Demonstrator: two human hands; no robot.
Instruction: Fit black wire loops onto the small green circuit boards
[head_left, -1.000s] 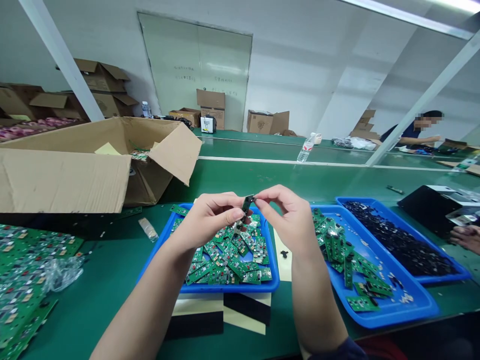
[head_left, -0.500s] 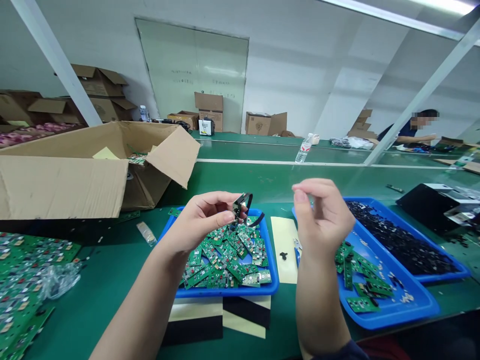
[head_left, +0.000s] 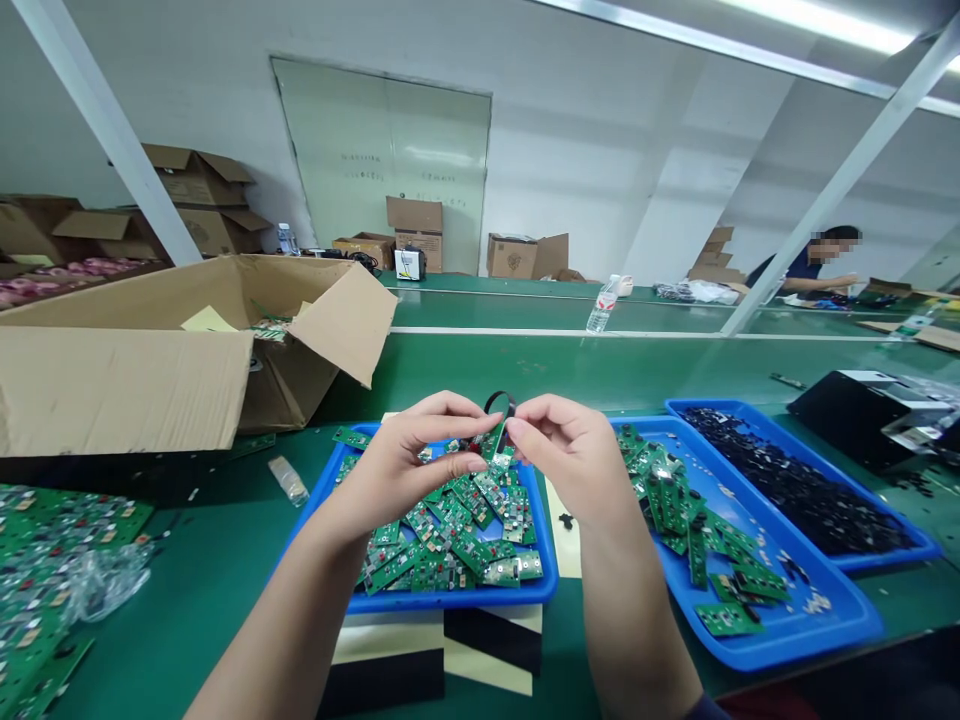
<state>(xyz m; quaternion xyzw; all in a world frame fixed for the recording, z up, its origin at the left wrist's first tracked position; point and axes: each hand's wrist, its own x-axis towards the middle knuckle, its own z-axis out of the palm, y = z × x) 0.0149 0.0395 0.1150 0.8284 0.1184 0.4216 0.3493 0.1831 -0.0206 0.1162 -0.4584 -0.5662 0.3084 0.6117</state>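
My left hand and my right hand meet above a blue tray heaped with several small green circuit boards. Both pinch one small board with a curved black strip sticking up between the fingertips. The board itself is mostly hidden by my fingers. Both hands are closed in a pinch.
A second blue tray with boards lies to the right, and a third holds small black parts. An open cardboard box stands at left. Green boards and plastic wrap cover the near left. A person sits far right; a water bottle stands behind.
My right hand, which had drawn away to the right half a second ago, has come back to the left hand and pinches the board again.
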